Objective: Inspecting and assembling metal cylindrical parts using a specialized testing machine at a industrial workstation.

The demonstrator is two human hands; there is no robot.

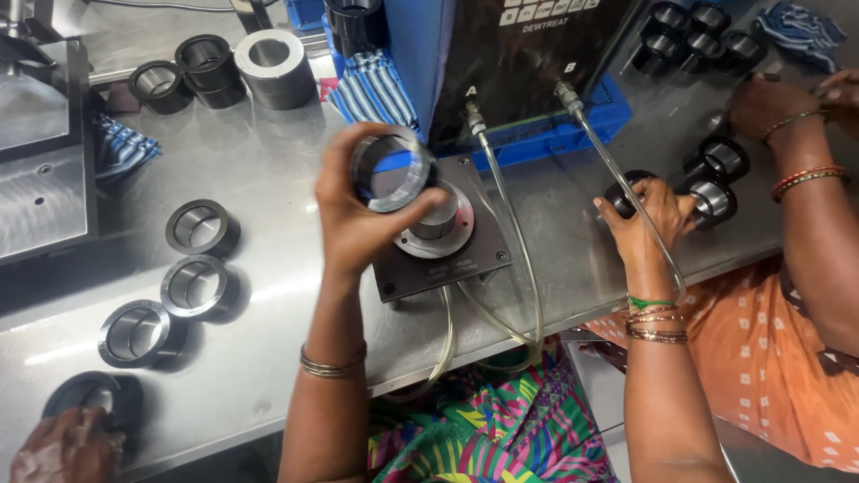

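Left hand [358, 210]: bare, thin metal bangles at the wrist. Right hand [646, 219]: bare, a green band above a stack of gold-toned bangles on the wrist. No sleeves on either forearm. Garment below: bright multicolour print in green, pink, blue and yellow.

A steel table [268, 170] carries it all: three metal rings [193, 286] sit in a row down its left side, with more rings and a thick grey sleeve [274, 64] clustered at the far left. At centre rests a dark square gauge plate [443, 255] with a round post, clear hoses [514, 259] trailing off the front edge. Striped cloths [374, 89] lie beside a blue-based machine [528, 134], and black rings [716, 179] crowd the right.
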